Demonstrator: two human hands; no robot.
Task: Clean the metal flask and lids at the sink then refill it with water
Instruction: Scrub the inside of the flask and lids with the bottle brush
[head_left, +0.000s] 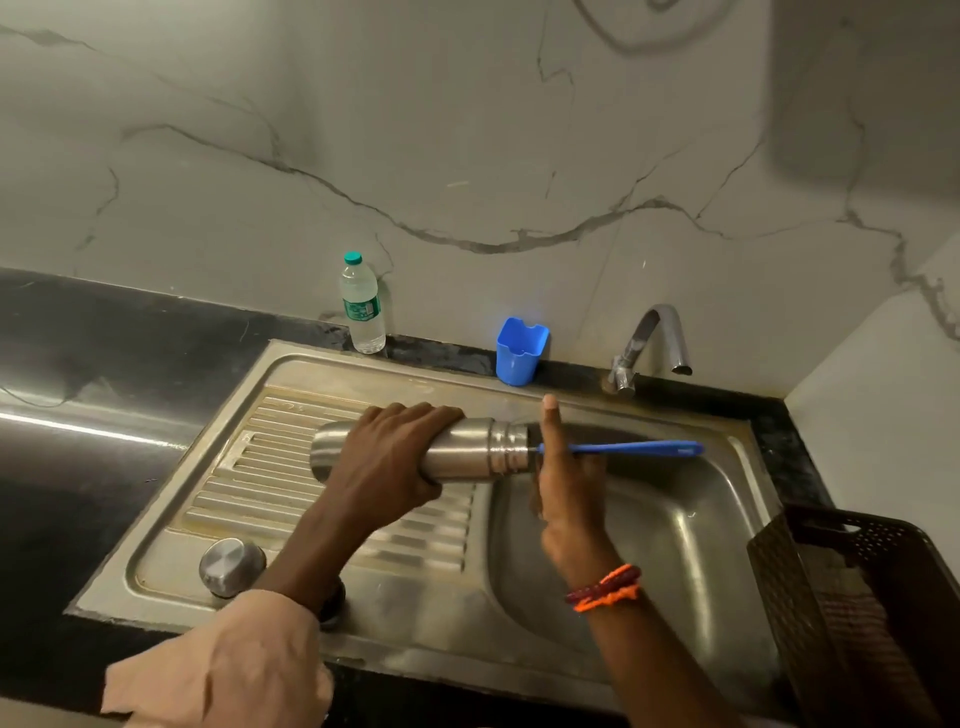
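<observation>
Two hands, left hand (387, 457) gripping flask (467, 449), right hand (563, 483) on brush (623, 448)

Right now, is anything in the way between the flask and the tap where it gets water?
Nothing visible blocks that path. The left hand holds the flask sideways above the sink. Its mouth still holds the blue brush, gripped by the right hand. The tap stands clear.

Metal flask (467, 449) held horizontal over sink (727, 519), mouth toward 3 o'clock. Left hand (387, 457) grips its body. Blue brush handle (623, 448) projects from mouth; right hand (566, 483) at mouth, fingers extended. Lid (231, 566) on drainboard at 8 o'clock.
</observation>
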